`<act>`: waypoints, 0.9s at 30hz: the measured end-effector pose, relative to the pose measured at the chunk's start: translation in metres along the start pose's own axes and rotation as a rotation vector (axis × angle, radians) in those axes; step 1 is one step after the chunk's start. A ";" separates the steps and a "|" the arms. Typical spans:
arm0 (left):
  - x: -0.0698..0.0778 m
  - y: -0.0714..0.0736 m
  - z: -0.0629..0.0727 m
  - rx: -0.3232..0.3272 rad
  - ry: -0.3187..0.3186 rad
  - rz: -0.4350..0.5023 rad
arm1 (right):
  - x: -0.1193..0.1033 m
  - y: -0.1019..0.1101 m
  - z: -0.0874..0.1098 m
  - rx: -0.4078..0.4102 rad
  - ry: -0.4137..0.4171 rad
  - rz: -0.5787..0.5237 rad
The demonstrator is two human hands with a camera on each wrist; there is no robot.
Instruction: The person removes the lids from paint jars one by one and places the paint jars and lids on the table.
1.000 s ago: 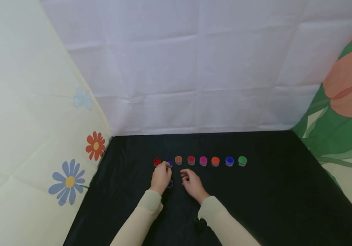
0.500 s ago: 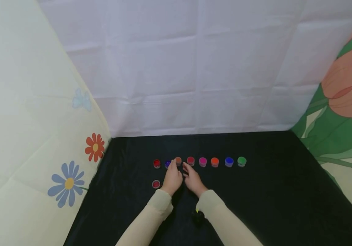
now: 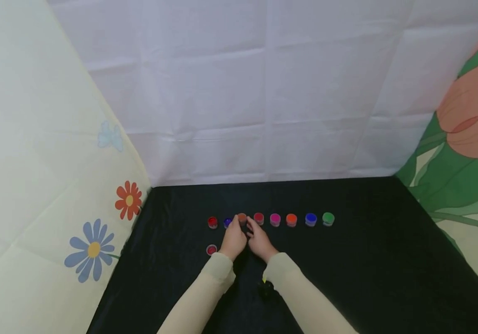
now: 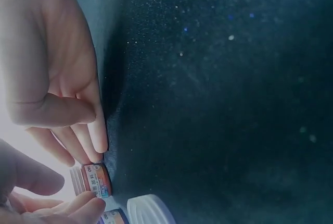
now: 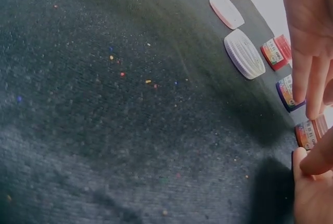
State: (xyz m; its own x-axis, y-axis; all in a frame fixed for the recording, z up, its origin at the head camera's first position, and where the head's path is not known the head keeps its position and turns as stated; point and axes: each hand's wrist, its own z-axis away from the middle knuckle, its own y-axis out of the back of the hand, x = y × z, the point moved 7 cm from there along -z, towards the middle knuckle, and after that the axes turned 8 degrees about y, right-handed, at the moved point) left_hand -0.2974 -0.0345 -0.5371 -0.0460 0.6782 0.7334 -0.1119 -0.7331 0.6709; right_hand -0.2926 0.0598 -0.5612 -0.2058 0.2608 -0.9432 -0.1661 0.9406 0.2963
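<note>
Small paint pots stand in a row on a black cloth. Both hands meet at the brown-orange pot (image 3: pixel 242 218). Straight fingers of my left hand (image 3: pixel 234 240) reach its left side, tips against the label in the right wrist view. From the other side my right hand (image 3: pixel 260 242) brings extended fingertips right to the same pot, its thumb apart in the left wrist view. That pot has a ribbed, pale lid (image 4: pixel 78 181) on. Just left stand a blue pot (image 3: pixel 227 223) and a red pot (image 3: pixel 212 222), both uncapped.
Two loose lids, one pinkish (image 5: pixel 226 10) and one whitish (image 5: pixel 244 54), lie in front of the uncapped pots. Right of the hands the row continues with red (image 3: pixel 258 218), pink (image 3: pixel 275 219), orange (image 3: pixel 291 220), blue (image 3: pixel 311 219) and green (image 3: pixel 328 219) pots.
My left hand has left the blue pot and moved right to the brown-orange pot, uncovering the red lid. My right hand has shifted slightly left and forward to the same pot.
</note>
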 end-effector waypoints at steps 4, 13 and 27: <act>0.001 0.002 0.001 0.005 -0.014 0.001 | 0.002 0.001 0.001 0.008 -0.019 -0.023; -0.007 0.004 0.002 0.033 -0.047 -0.058 | 0.004 0.009 0.012 0.135 0.006 -0.001; -0.007 0.014 0.005 -0.035 -0.143 -0.080 | 0.006 0.019 0.029 0.185 0.025 0.001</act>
State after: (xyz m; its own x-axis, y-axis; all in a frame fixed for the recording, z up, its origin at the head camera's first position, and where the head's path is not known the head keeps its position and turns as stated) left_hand -0.2934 -0.0502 -0.5319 0.1062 0.7183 0.6875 -0.1444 -0.6730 0.7254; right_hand -0.2691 0.0855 -0.5658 -0.2297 0.2580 -0.9384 0.0139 0.9650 0.2619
